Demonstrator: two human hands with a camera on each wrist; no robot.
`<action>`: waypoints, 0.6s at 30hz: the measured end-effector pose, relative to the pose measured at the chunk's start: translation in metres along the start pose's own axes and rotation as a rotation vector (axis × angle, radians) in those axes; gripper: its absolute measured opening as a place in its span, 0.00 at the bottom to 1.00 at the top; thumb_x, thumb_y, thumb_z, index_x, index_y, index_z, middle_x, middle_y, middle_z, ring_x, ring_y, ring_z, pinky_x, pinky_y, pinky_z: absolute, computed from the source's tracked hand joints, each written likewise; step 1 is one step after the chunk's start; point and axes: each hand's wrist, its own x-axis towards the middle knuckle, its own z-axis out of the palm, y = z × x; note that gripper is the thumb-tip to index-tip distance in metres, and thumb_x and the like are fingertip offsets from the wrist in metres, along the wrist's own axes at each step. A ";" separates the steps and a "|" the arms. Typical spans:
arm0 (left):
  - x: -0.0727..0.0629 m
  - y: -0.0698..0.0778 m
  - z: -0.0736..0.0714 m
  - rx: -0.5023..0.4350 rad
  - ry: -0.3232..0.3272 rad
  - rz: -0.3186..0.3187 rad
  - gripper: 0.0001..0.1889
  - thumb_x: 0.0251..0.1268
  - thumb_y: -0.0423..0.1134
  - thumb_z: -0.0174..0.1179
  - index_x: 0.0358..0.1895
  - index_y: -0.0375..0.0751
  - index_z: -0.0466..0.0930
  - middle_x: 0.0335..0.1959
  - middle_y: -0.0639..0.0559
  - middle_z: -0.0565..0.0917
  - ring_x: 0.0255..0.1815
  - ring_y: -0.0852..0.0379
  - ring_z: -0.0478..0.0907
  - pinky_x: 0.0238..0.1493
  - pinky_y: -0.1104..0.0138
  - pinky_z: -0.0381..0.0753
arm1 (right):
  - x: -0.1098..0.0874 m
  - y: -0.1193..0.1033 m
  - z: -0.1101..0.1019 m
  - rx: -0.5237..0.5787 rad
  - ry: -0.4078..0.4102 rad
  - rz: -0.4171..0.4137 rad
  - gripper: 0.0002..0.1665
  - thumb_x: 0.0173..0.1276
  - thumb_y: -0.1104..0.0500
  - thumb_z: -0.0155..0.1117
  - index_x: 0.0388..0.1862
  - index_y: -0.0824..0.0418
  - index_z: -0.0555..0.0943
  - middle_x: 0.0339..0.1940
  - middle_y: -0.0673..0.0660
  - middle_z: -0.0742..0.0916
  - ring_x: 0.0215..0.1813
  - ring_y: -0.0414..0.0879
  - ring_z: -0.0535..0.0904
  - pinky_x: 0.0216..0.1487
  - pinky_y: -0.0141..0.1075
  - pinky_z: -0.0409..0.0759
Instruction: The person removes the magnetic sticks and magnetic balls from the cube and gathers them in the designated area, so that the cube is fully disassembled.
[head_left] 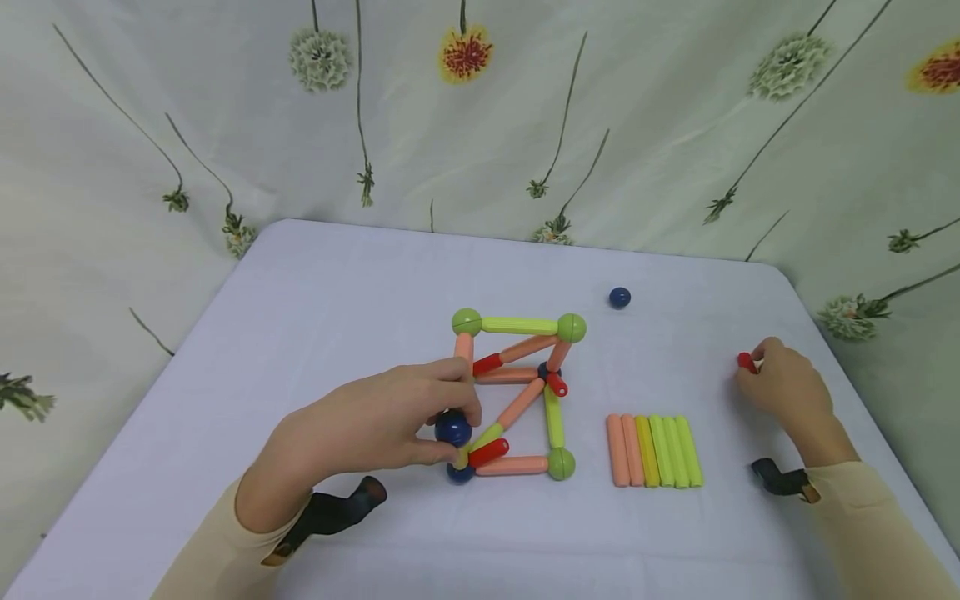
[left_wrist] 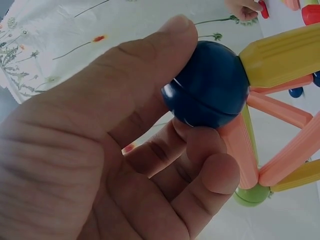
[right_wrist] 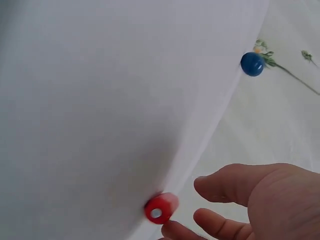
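My left hand (head_left: 375, 417) pinches a dark blue ball (left_wrist: 210, 85) between thumb and fingertips. In the left wrist view the ball joins a yellow rod and a pink rod of a magnetic rod-and-ball frame. The frame has green balls (head_left: 572, 327) at several corners, with pink, green, yellow and red rods between. Part of its left side is hidden behind the left hand. Far to the right, my right hand (head_left: 787, 387) is at a short red rod (right_wrist: 161, 207) on the table. One finger seems to touch the rod, while the thumb stands apart from it.
Several loose rods (head_left: 654, 451), pink, yellow and green, lie side by side between the frame and the right hand. A loose blue ball (head_left: 619, 297) rests toward the back of the white-covered table (head_left: 360, 275). Flower-patterned cloth (head_left: 660, 125) hangs behind.
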 end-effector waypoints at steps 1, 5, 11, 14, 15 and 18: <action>0.000 0.000 0.000 0.003 0.000 -0.002 0.12 0.55 0.40 0.73 0.40 0.52 0.80 0.38 0.62 0.70 0.36 0.67 0.73 0.40 0.73 0.78 | -0.002 -0.003 -0.001 0.001 0.025 -0.023 0.24 0.65 0.58 0.58 0.49 0.77 0.67 0.36 0.73 0.79 0.29 0.59 0.75 0.24 0.44 0.75; 0.000 0.000 0.000 0.009 0.002 -0.006 0.12 0.55 0.40 0.73 0.40 0.52 0.80 0.38 0.62 0.70 0.35 0.67 0.73 0.39 0.73 0.78 | -0.011 -0.023 -0.004 0.003 0.102 -0.111 0.23 0.66 0.57 0.58 0.48 0.76 0.69 0.34 0.71 0.79 0.29 0.59 0.75 0.24 0.45 0.74; 0.001 0.001 0.000 -0.003 0.002 0.000 0.12 0.55 0.40 0.73 0.39 0.53 0.80 0.38 0.61 0.70 0.35 0.67 0.73 0.40 0.73 0.78 | -0.030 -0.076 -0.005 0.028 0.117 -0.248 0.19 0.68 0.56 0.61 0.49 0.70 0.74 0.40 0.69 0.82 0.29 0.55 0.78 0.24 0.43 0.77; 0.001 0.001 0.001 -0.007 0.002 0.006 0.12 0.55 0.40 0.73 0.39 0.53 0.80 0.38 0.61 0.70 0.35 0.67 0.73 0.40 0.73 0.78 | -0.040 -0.104 -0.004 0.054 0.081 -0.364 0.16 0.68 0.56 0.62 0.48 0.65 0.77 0.37 0.63 0.84 0.29 0.50 0.77 0.27 0.40 0.78; 0.001 0.000 0.001 -0.007 0.002 0.008 0.11 0.55 0.40 0.73 0.39 0.53 0.80 0.38 0.61 0.70 0.35 0.67 0.73 0.40 0.73 0.78 | -0.043 -0.112 -0.004 0.067 0.057 -0.406 0.15 0.68 0.56 0.63 0.48 0.64 0.77 0.36 0.60 0.84 0.30 0.49 0.77 0.28 0.39 0.78; 0.000 0.000 0.000 -0.012 0.000 0.008 0.11 0.55 0.39 0.73 0.39 0.52 0.80 0.38 0.61 0.71 0.35 0.67 0.73 0.40 0.73 0.77 | -0.051 -0.137 -0.002 0.072 -0.029 -0.557 0.15 0.67 0.55 0.65 0.50 0.58 0.78 0.35 0.52 0.83 0.33 0.45 0.76 0.32 0.36 0.78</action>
